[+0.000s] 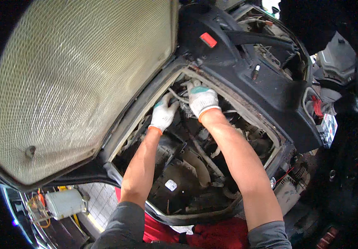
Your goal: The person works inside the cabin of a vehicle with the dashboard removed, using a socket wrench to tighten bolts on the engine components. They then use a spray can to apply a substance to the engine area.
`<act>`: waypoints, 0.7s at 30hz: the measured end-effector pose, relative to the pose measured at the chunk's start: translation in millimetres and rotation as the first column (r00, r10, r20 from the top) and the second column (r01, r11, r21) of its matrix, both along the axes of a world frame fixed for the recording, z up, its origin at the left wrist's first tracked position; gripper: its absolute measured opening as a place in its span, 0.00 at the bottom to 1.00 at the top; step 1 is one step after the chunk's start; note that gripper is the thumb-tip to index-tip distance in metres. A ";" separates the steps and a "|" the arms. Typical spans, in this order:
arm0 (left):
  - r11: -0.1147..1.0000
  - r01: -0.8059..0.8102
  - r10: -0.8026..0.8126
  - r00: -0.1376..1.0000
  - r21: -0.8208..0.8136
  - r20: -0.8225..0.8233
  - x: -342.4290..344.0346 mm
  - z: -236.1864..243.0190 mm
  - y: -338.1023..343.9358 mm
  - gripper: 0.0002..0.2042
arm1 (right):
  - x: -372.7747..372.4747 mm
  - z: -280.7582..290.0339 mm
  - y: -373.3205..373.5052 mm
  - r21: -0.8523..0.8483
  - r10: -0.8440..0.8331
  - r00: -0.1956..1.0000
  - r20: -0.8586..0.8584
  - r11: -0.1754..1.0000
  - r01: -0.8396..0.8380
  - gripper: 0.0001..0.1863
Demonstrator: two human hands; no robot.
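Both my hands wear white knit gloves with teal patches and orange cuffs, and reach into the far end of an engine bay (195,157). My left hand (163,113) is near the bay's left side, thumb apart from its fingers and nothing visible between them. Its fingertips are close to a thin grey hose (178,96) that runs between the hands. My right hand (203,100) is at the far corner, its fingers bent down among the engine parts. What they grip there is hidden. Below the hands lie dark, dusty engine parts and a curved pipe (201,168).
A raised lid with a silvery quilted lining (83,83) stands at the left. On the black panel (233,62) lie a red rectangular piece (208,40) and a small spark plug (255,72). A grey tank (65,204) is at lower left, a white box (328,129) at right.
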State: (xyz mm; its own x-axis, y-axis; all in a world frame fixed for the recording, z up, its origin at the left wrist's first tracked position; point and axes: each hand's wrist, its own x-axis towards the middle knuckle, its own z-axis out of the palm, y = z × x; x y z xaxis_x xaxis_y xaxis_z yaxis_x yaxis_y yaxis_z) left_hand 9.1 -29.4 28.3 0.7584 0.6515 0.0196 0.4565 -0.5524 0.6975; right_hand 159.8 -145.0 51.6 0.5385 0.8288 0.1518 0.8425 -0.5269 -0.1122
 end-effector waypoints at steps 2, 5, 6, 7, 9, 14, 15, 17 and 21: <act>1.000 -0.016 0.016 1.000 0.021 0.017 -3.3 -0.2 -0.1 0.26 | 2.7 -1.2 3.6 0.078 0.012 0.998 0.057 0.997 -0.017 0.16; 0.996 -0.035 0.031 0.998 0.077 0.055 -7.5 -19.6 9.7 0.27 | 10.8 -9.4 12.2 0.088 0.058 0.998 0.014 0.994 -0.059 0.15; 0.994 -0.036 0.030 0.997 0.103 0.068 -8.3 -22.6 10.4 0.27 | 9.7 -8.1 14.3 0.061 0.046 0.999 -0.018 0.997 -0.045 0.15; 0.990 -0.116 0.114 0.993 0.083 0.036 -6.8 -25.5 11.7 0.29 | 9.2 -6.5 16.5 0.034 0.033 0.998 -0.050 0.999 -0.031 0.15; 0.962 -0.268 0.270 0.962 0.049 -0.030 3.7 -28.5 13.2 0.32 | 10.5 -10.6 16.3 0.054 0.005 1.000 -0.008 0.999 -0.005 0.15; 0.857 -0.265 0.431 0.839 -0.442 0.333 22.6 -54.7 22.5 0.27 | 5.0 -16.7 18.7 0.158 -0.024 0.999 0.042 0.987 0.017 0.15; 0.734 -0.245 0.510 0.815 -0.634 0.275 28.4 -57.1 24.1 0.24 | 6.9 -17.0 15.6 0.145 -0.026 1.000 -0.001 0.989 0.026 0.15; 0.638 -0.186 0.537 0.803 -0.747 0.258 32.7 -61.9 25.6 0.18 | 11.2 -15.8 15.7 0.106 -0.016 1.000 0.027 0.994 0.013 0.15; 0.151 0.174 0.839 0.498 -0.973 0.219 38.9 -74.5 21.0 0.07 | 8.4 -15.1 19.4 0.151 -0.031 0.999 0.029 0.988 0.026 0.12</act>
